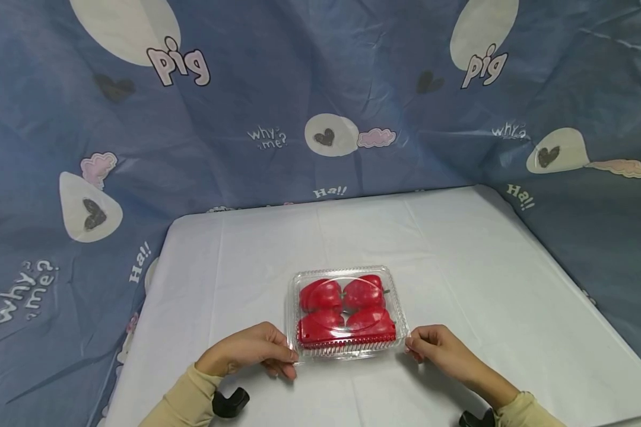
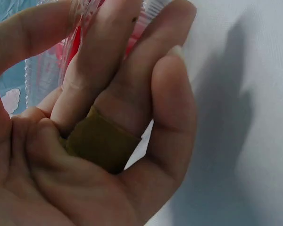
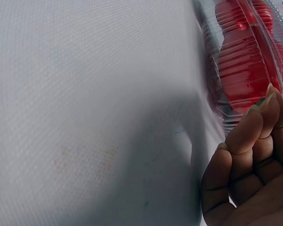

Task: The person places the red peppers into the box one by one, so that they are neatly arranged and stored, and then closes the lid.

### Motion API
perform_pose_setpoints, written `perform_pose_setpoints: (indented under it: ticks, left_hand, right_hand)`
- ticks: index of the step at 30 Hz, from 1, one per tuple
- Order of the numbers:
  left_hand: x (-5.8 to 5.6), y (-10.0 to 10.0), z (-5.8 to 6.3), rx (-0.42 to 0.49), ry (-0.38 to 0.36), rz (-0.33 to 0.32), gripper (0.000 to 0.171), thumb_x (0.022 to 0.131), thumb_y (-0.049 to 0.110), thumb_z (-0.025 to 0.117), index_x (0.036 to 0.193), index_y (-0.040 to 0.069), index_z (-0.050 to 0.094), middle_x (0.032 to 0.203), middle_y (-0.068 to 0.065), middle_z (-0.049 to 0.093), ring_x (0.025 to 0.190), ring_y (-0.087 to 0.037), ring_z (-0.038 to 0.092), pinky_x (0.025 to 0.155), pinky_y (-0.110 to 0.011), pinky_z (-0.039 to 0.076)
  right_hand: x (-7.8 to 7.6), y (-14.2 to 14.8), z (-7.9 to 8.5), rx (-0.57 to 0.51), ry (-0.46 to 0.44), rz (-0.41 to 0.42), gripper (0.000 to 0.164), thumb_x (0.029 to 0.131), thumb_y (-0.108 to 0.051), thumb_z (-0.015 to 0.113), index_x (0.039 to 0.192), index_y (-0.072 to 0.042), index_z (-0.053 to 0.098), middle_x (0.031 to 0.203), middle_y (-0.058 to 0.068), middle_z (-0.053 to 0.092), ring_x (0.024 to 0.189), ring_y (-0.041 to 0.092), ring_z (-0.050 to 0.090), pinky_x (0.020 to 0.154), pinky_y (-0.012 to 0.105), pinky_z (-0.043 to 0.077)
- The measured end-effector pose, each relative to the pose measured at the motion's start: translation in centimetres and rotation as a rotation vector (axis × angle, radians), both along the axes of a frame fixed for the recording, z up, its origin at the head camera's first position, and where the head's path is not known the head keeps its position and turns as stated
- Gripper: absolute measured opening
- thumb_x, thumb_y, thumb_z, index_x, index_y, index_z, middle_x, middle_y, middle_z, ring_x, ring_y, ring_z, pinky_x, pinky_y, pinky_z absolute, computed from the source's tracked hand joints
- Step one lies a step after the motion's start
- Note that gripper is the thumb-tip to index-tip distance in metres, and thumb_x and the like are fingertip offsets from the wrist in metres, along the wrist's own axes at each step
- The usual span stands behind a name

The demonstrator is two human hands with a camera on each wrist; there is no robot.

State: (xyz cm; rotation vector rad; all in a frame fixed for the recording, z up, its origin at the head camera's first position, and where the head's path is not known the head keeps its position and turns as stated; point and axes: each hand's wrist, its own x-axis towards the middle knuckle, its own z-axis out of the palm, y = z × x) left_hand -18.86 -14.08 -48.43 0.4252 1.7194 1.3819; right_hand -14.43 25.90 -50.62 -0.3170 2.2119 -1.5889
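A clear plastic clamshell box (image 1: 347, 354), lid down, sits near the front of the white table. Through its lid show several glossy red pepper-like pieces (image 1: 363, 293) with green stems. My left hand (image 1: 256, 349) pinches the rim at the box's near left corner between thumb and fingers. At the near right corner, my right hand (image 1: 440, 350) pinches the rim the same way. The left wrist view shows a brownish band (image 2: 104, 141) round one finger, with other fingers loosely bent. In the right wrist view, fingertips (image 3: 247, 129) meet the box's ribbed edge.
White cloth covers the table (image 1: 246, 267), with folds running across it. Behind and at both sides hangs a blue printed curtain (image 1: 235, 118). Black camera mounts sit at the left wrist (image 1: 229, 403) and right wrist (image 1: 475, 418).
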Motion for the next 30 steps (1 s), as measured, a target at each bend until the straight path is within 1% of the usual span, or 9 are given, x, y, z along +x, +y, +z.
perform_pose_setpoints:
  ticks: [6,13,17,21,23,25,27,30]
  left_hand:
    - [0.0,0.1,-0.5,0.029,-0.009,0.028,0.029,0.089,0.016,0.068,0.082,-0.012,0.068,0.079,-0.017,0.073,0.073,-0.016,0.07,0.062,-0.028,0.052]
    - [0.0,0.3,-0.9,0.085,-0.016,0.063,0.022,0.087,0.012,0.068,0.078,-0.008,0.065,0.076,-0.014,0.073,0.074,-0.018,0.071,0.063,-0.028,0.051]
    - [0.0,0.3,-0.8,0.083,-0.013,0.069,0.024,0.087,0.013,0.069,0.079,-0.01,0.066,0.075,-0.013,0.073,0.073,-0.016,0.069,0.063,-0.028,0.051]
    - [0.0,0.0,-0.7,0.054,-0.033,0.071,0.028,0.087,0.016,0.07,0.081,-0.011,0.068,0.075,-0.011,0.073,0.07,-0.013,0.067,0.061,-0.027,0.05]
    - [-0.1,-0.2,-0.7,0.028,-0.026,0.074,0.029,0.088,0.018,0.07,0.081,-0.01,0.07,0.075,-0.011,0.073,0.069,-0.014,0.066,0.06,-0.027,0.049]
    - [-0.3,-0.5,-0.5,-0.009,0.005,0.073,0.029,0.089,0.02,0.07,0.083,-0.008,0.072,0.076,-0.011,0.073,0.07,-0.017,0.067,0.06,-0.028,0.05]
    - [-0.7,-0.9,-0.1,-0.061,0.051,0.067,0.029,0.09,0.024,0.07,0.085,-0.004,0.075,0.079,-0.012,0.073,0.073,-0.022,0.07,0.061,-0.029,0.05]
    - [-2.0,-2.0,1.2,-0.153,0.14,0.074,0.028,0.092,0.026,0.068,0.093,-0.001,0.076,0.084,-0.012,0.074,0.08,-0.027,0.071,0.063,-0.032,0.051]
  right_hand:
    - [0.0,0.0,0.0,-0.019,-0.007,0.012,0.032,0.1,-0.015,0.056,0.081,0.01,0.06,0.069,0.001,0.056,0.064,0.009,0.05,0.057,0.032,0.042]
    - [0.0,0.1,0.0,0.004,-0.015,0.01,0.032,0.1,-0.017,0.056,0.081,0.009,0.061,0.07,0.001,0.057,0.065,0.008,0.05,0.059,0.031,0.043]
    - [-0.2,0.2,0.0,0.01,-0.017,0.005,0.032,0.1,-0.017,0.057,0.082,0.009,0.062,0.07,0.001,0.057,0.065,0.007,0.051,0.059,0.03,0.043]
    - [-0.2,0.1,0.1,0.002,-0.02,0.004,0.031,0.1,-0.017,0.057,0.083,0.009,0.063,0.069,0.002,0.058,0.065,0.008,0.051,0.059,0.03,0.043]
    - [-0.3,0.1,0.1,-0.003,-0.015,0.01,0.031,0.1,-0.016,0.057,0.082,0.009,0.063,0.069,0.003,0.058,0.065,0.008,0.051,0.059,0.03,0.043]
    - [-0.4,0.2,0.2,0.004,0.002,0.029,0.03,0.1,-0.014,0.056,0.079,0.007,0.062,0.071,0.005,0.06,0.066,0.008,0.052,0.06,0.03,0.044]
    - [-0.8,0.6,0.5,0.036,0.019,0.053,0.029,0.1,-0.014,0.056,0.08,0.005,0.064,0.072,0.007,0.063,0.067,0.008,0.054,0.061,0.027,0.045]
    - [-1.6,1.3,1.4,0.162,0.089,0.068,0.028,0.1,-0.018,0.057,0.081,0.0,0.067,0.071,0.006,0.064,0.064,0.006,0.053,0.058,0.024,0.044]
